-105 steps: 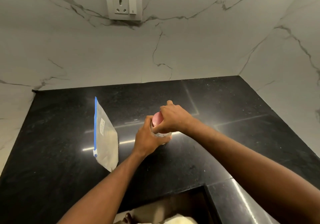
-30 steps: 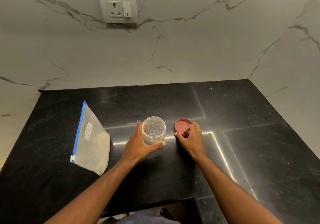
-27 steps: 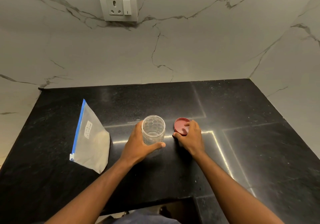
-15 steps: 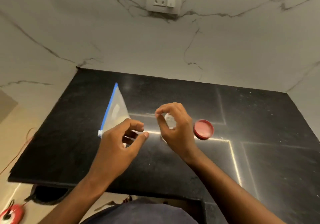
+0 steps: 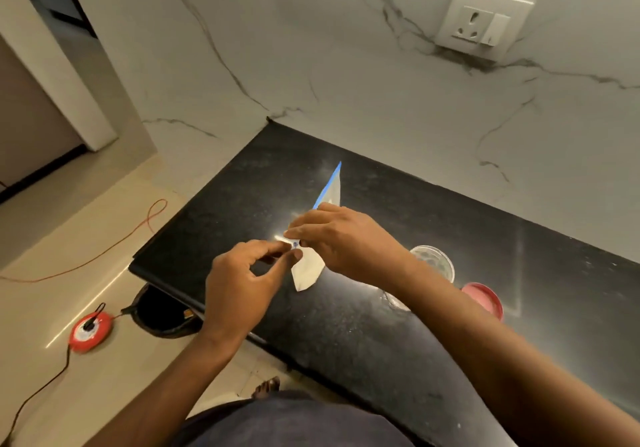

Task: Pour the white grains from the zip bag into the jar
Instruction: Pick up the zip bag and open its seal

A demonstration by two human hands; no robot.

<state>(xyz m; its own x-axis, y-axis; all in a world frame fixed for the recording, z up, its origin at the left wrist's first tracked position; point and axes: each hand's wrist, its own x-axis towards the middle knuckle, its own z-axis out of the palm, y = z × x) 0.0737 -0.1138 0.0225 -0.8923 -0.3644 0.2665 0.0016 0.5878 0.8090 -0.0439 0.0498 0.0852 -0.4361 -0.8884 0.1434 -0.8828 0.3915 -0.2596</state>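
Head camera footage shows the zip bag (image 5: pixel 311 266) lying on the black speckled stone counter (image 5: pixel 381 325), its blue zip strip running away toward the marble-patterned wall (image 5: pixel 346 66). The near end of that strip is pinched between thumb and fingertips of the left hand (image 5: pixel 239 284) and also gripped by the curled fingers of the right hand (image 5: pixel 339 239); opening appears to be starting. The bag is thin, frosted, flexible plastic with a pointed corner showing. The clear round jar (image 5: pixel 433 261), partly hidden behind the right forearm, stands uncapped and looks empty. Its red round lid (image 5: pixel 485 299) has been laid flat just beside it. Unsealing, lifting and pouring are judged left to do.
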